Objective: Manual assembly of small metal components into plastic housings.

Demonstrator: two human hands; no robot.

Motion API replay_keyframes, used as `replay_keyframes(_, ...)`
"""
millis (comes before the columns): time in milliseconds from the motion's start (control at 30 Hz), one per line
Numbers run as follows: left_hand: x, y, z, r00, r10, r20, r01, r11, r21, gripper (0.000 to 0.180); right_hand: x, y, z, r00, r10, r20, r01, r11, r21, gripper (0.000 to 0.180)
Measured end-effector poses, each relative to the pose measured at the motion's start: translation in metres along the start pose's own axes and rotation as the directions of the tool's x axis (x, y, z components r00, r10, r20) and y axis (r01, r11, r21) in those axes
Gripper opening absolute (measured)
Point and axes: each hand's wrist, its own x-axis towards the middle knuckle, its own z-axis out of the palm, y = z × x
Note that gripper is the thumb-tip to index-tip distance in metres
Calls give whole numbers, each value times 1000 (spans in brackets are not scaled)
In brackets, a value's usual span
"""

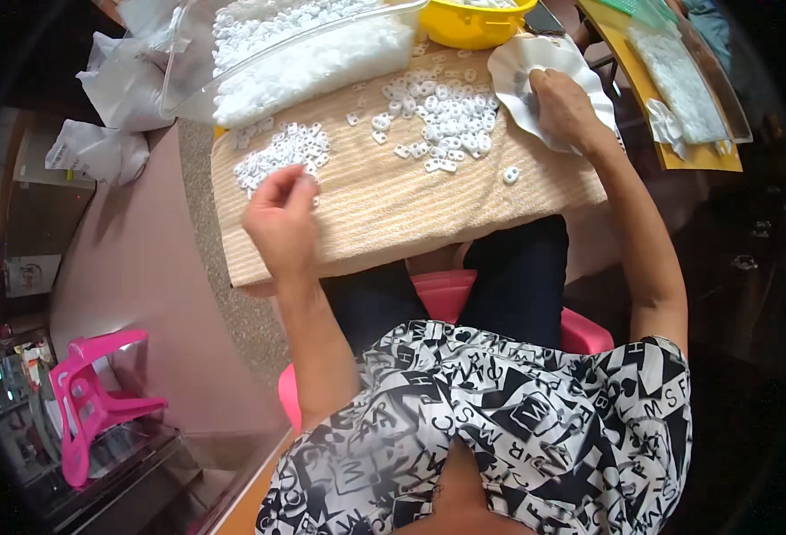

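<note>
My left hand point(284, 223) is at the near edge of a pile of small white plastic pieces point(284, 153), thumb and fingers pinched together. Whether a piece sits between the fingertips is too small to tell. My right hand point(567, 111) reaches into a white wavy-rimmed dish point(511, 64) at the right, its fingers bent down and closed. What they grip is hidden under the hand. Between the hands lies a spread of white oval pieces with two holes point(451, 120). One single oval piece point(511, 175) rests apart, nearer to me.
A striped beige cloth point(366, 214) covers the table. At the back stand a clear bin point(322, 85) heaped with white pieces and a yellow bowl point(473, 28). White plastic bags point(125, 85) are at the left, a pink stool point(90, 401) on the lower left, another table point(678, 89) on the right.
</note>
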Motion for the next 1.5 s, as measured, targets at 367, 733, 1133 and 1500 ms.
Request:
replay_keyframes(367, 56, -2, 20, 881, 274, 387, -464, 660, 590, 17, -14, 14, -3, 991, -14, -134, 18, 999, 28, 10)
replay_keyframes(733, 82, 2, 38, 575, 116, 810, -799, 291, 526, 8, -39, 24, -11, 972, -54, -228, 98, 978, 186, 10)
replay_keyframes(1133, 73, 2, 33, 641, 130, 756, -753, 296, 588, 4, -48, 62, -16, 968, 85, -236, -27, 971, 239, 8)
replay_keyframes(1500, 78, 4, 26, 657, 34, 753, -713, 352, 606, 4, -38, 74, -8, 976, 132, -174, -90, 969, 230, 10)
